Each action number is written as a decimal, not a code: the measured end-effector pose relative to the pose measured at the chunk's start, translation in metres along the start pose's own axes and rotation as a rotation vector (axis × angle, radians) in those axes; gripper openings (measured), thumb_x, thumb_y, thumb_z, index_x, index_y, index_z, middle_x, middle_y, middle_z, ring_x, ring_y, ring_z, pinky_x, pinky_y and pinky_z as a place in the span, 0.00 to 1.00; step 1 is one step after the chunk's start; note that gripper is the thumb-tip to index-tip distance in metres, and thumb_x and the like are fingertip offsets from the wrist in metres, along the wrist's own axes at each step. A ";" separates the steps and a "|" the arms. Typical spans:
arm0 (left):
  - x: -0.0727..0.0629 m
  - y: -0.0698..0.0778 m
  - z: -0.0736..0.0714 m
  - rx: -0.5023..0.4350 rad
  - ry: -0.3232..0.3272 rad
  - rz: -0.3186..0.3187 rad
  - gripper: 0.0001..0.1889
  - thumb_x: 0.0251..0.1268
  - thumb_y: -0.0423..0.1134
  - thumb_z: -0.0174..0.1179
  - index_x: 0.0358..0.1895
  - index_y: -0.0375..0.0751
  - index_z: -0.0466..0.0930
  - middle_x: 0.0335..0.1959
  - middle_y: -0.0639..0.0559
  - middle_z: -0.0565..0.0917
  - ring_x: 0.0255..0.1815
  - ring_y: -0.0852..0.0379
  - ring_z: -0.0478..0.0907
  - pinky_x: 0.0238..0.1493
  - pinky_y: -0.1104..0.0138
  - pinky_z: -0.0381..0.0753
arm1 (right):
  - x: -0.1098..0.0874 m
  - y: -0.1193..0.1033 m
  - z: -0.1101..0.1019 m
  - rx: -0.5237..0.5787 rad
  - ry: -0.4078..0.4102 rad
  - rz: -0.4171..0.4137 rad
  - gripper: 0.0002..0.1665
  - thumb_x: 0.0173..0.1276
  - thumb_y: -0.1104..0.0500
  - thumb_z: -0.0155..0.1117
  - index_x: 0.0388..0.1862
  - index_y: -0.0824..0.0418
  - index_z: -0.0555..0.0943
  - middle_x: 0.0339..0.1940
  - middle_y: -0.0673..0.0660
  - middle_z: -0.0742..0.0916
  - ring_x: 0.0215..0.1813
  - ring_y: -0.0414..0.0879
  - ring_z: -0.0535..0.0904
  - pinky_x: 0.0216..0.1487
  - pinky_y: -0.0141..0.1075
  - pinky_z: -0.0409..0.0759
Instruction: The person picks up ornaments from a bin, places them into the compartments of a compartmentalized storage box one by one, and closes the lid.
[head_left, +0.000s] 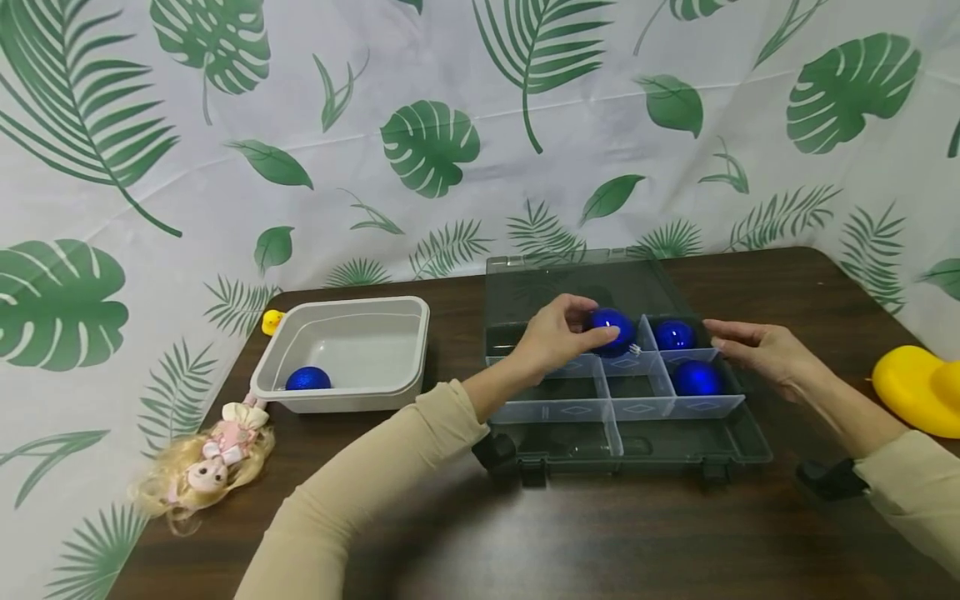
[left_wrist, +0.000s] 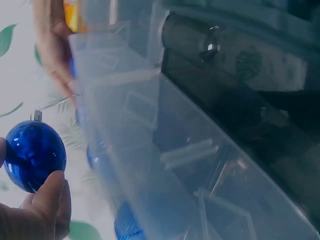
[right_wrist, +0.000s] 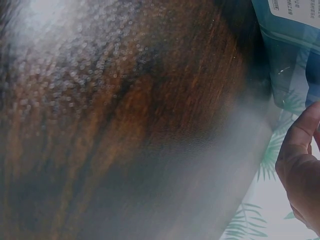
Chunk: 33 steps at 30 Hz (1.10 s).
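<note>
My left hand [head_left: 557, 335] holds a shiny blue Christmas ball [head_left: 611, 332] between thumb and fingers, over the back row of the compartment box [head_left: 551, 410]. In the left wrist view, the ball's silver cap and thin hanging wire [left_wrist: 54, 103] point up. Two more blue balls sit in the right-hand compartments, a shiny one [head_left: 675, 335] at the back and a duller one [head_left: 697, 379] in front of it. Fingers nearly straight, my right hand [head_left: 776, 357] rests at the box's right side, beside the back compartment. The box's dark see-through lid [head_left: 577, 287] lies folded back.
On the left, a grey-white tub [head_left: 348, 400] holds one textured blue ball [head_left: 307, 378]. A blond doll [head_left: 225, 446] lies before it, and a small yellow duck [head_left: 272, 322] stands behind its left corner. A large yellow duck [head_left: 911, 387] sits at the right table edge.
</note>
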<state>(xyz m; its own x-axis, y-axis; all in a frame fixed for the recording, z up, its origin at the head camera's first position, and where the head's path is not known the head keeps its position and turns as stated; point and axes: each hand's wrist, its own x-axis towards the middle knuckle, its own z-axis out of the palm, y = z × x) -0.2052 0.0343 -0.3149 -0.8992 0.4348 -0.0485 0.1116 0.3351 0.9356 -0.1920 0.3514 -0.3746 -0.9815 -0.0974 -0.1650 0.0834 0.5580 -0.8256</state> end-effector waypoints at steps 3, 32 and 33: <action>0.003 -0.001 0.012 0.068 -0.008 0.011 0.28 0.57 0.44 0.67 0.62 0.45 0.71 0.53 0.50 0.79 0.50 0.58 0.76 0.45 0.71 0.78 | -0.001 -0.001 -0.001 -0.006 0.002 -0.002 0.37 0.72 0.49 0.53 0.69 0.72 0.59 0.67 0.66 0.70 0.41 0.18 0.71 0.42 0.22 0.77; -0.020 -0.009 -0.033 0.144 -0.130 0.089 0.26 0.55 0.37 0.68 0.58 0.36 0.73 0.55 0.42 0.79 0.53 0.51 0.78 0.50 0.71 0.78 | -0.001 0.000 0.000 -0.011 -0.026 0.031 0.39 0.73 0.46 0.51 0.71 0.71 0.56 0.69 0.75 0.62 0.50 0.36 0.76 0.61 0.59 0.63; -0.024 -0.012 -0.047 0.130 -0.112 0.102 0.25 0.56 0.36 0.67 0.58 0.35 0.74 0.55 0.40 0.79 0.53 0.49 0.79 0.50 0.70 0.79 | 0.000 0.000 -0.001 -0.009 -0.024 0.031 0.39 0.73 0.46 0.50 0.71 0.71 0.56 0.69 0.75 0.62 0.51 0.36 0.76 0.61 0.59 0.63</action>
<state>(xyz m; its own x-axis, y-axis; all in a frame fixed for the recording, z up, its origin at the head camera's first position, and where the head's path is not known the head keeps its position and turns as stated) -0.2050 -0.0193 -0.3081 -0.8286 0.5598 -0.0012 0.2597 0.3863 0.8851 -0.1918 0.3518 -0.3741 -0.9741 -0.0993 -0.2033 0.1121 0.5688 -0.8148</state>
